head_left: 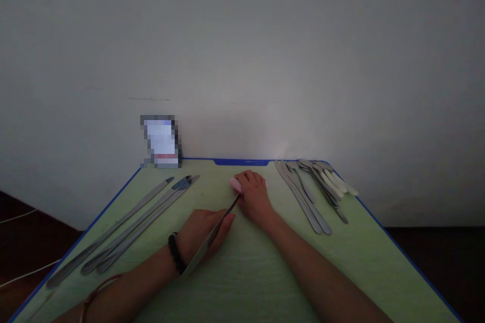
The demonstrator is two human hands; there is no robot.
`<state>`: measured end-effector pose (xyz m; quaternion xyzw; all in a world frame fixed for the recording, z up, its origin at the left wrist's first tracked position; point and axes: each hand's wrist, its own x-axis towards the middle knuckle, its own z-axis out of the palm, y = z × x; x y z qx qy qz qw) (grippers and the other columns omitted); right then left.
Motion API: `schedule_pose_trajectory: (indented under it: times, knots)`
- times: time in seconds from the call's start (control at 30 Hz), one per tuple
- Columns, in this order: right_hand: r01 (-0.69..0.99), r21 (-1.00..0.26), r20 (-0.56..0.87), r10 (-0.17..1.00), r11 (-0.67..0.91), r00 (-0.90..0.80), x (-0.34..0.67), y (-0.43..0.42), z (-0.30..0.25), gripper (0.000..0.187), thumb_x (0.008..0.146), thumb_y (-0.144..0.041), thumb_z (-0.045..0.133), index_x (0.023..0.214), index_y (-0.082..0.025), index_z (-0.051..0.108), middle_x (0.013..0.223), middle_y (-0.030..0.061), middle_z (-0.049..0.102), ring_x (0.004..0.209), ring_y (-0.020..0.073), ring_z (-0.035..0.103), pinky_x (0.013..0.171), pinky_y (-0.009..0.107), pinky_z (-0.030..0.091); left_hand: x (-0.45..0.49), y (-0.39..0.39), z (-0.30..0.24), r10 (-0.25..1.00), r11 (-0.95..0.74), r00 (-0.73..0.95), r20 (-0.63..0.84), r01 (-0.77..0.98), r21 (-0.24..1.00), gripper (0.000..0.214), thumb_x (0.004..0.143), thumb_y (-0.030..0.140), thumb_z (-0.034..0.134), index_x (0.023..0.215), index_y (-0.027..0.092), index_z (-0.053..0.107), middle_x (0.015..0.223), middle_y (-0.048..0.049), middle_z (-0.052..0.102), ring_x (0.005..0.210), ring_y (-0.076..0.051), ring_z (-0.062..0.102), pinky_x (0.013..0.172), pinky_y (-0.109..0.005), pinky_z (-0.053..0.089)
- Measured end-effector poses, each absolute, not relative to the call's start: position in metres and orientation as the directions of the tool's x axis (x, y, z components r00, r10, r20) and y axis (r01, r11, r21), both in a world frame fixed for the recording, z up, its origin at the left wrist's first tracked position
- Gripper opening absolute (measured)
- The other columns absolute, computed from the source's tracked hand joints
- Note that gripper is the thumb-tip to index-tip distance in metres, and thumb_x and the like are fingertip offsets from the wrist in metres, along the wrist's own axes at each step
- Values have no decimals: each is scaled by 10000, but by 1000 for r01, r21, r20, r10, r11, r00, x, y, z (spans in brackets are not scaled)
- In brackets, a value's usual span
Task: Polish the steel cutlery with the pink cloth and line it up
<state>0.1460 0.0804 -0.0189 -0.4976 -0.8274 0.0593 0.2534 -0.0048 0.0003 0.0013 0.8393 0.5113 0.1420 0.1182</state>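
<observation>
My left hand (pixel 204 227), with a black bead bracelet at the wrist, is closed on a metal table knife (pixel 206 245). The knife slants from near my left wrist up and right towards my other hand. My right hand (pixel 253 193) is closed around a small pink piece (pixel 236 185), soft-looking, perhaps cloth or sponge. The far end of the knife meets this pink piece; its tip is hidden there. Both hands are low over the middle of the green table (pixel 242 282).
Several long table knives (pixel 146 210) lie slanted on the left. To the right are two more knives (pixel 305 204), a pile of spoons and forks (pixel 322 181), and pieces with white handles (pixel 337 181). A blurred lit phone (pixel 162 141) leans against the wall (pixel 242 60) behind.
</observation>
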Motion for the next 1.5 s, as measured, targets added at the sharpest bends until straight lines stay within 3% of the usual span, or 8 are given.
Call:
schedule_pose_trajectory:
  times: [1.5]
  knots:
    - [789,-347,362,849,507,-386,147,80,-19,292,783,-120,519,1056,-202,579,1069,91,571,1010,235,459,907,374,330,-5,1,1,892,-450,436,124,822,348,537,974,371,144,734,179,584,635,-62,694,540,-173,653,539,-241,450]
